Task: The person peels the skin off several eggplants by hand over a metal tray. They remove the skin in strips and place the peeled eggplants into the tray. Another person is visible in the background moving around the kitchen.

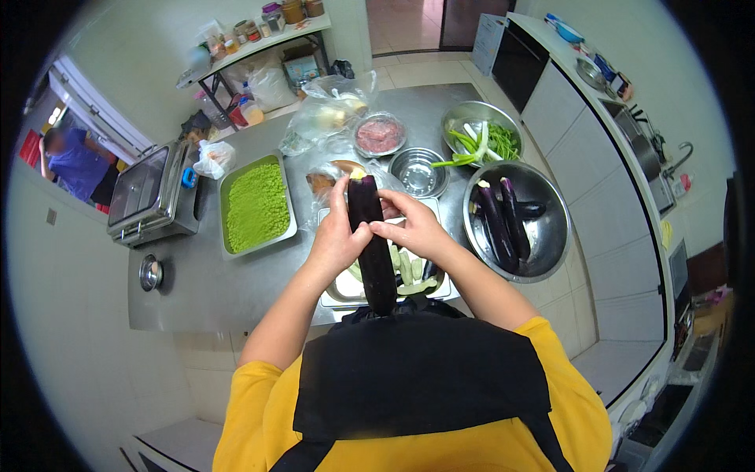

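Observation:
A long dark purple eggplant (376,265) points from the far side toward my body, its cut pale end away from me. My left hand (340,227) grips its left side near that end, and my right hand (410,223) holds it from the right, both thumbs close together on top. Beneath lies a steel tray (445,289) with pale green peeled strips or pieces (407,268) and some dark pieces, partly hidden by the eggplant and my hands. Several whole eggplants (497,230) rest in a large steel bowl (557,236) on the right.
Left on the steel table (200,289) are a tray of green peas or beans (256,206), a small bowl (151,272) and a lidded steel appliance (156,194). Beyond stand minced meat (378,134), an empty-looking steel bowl (419,172), greens (498,141) and plastic bags (327,115). A person (76,159) is at far left.

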Demonstrator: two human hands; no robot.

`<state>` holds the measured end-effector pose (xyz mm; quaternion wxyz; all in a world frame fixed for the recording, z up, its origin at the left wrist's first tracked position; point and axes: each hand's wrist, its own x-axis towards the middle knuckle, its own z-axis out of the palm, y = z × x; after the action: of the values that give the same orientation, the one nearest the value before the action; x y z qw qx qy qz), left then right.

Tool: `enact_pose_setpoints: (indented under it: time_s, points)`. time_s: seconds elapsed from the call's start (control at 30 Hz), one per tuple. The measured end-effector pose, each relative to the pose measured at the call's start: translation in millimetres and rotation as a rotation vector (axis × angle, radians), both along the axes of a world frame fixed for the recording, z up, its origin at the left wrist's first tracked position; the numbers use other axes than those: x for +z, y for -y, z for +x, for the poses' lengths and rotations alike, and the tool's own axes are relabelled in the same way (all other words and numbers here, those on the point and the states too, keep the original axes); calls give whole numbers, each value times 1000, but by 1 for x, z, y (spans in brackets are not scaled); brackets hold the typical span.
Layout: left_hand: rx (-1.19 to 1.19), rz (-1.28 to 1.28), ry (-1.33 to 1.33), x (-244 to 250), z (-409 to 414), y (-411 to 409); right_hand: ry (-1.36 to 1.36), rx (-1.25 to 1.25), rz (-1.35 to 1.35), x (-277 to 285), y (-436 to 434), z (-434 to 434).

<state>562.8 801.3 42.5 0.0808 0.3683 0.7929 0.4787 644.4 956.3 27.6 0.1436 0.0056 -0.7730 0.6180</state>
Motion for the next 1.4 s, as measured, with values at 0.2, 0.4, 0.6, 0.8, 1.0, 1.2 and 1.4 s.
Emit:
enact_pose_setpoints:
  time_s: [0.2, 0.4, 0.6, 0.8, 1.0, 1.2, 1.4]
  points:
    - [-173, -144, -18, 41, 7, -4, -15, -77, 183, 14, -4, -1]
    - [-350, -91, 86, 53, -14, 2, 1, -20, 303, 36, -2, 1]
    - [-210, -85, -118, 52, -12, -3, -88, -148, 531, 26, 9, -7]
    - [-95, -112, -105, 53, -5, -7, -140, -154, 568, 31, 15, -9]
    - [-46, -84, -97, 47, -9, -9, -201, -198, 623, 25, 20, -14]
    - [-59, 13, -319, 35, -14, -10, -186, -127, 481, 25, 12, -14]
    - [-93, 83, -276, 31, -14, -10, -119, -52, 404, 21, 3, -10]
